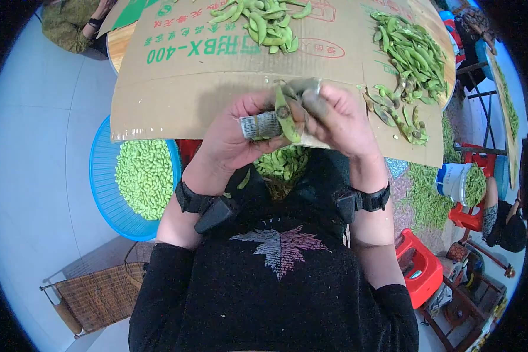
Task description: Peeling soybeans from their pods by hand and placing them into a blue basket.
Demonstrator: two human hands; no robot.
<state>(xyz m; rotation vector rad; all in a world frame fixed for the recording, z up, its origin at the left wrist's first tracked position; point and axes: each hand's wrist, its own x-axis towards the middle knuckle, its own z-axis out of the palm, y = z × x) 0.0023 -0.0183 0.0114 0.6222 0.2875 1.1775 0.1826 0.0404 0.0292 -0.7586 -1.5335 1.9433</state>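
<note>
Above the near edge of the cardboard, my left hand [243,126] is closed on a green bean pod [285,116] with a round brown spot, held upright. A pale printed wrapping [260,125] surrounds one of that hand's digits. From the other side, my right hand [341,114] is closed, its darkened thumb and fingers pressed together against the pod. Something grey shows at its fingertips, too blurred to name. Below the hands, between my legs, lie more green pods [283,163].
The cardboard sheet [176,100] carries a pod pile [270,26] at the far middle and another [413,53] at right. A blue basket [104,193] of shelled beans stands left. At right are a red stool [419,270], floor pods and a white bucket [452,180]. Other people sit nearby.
</note>
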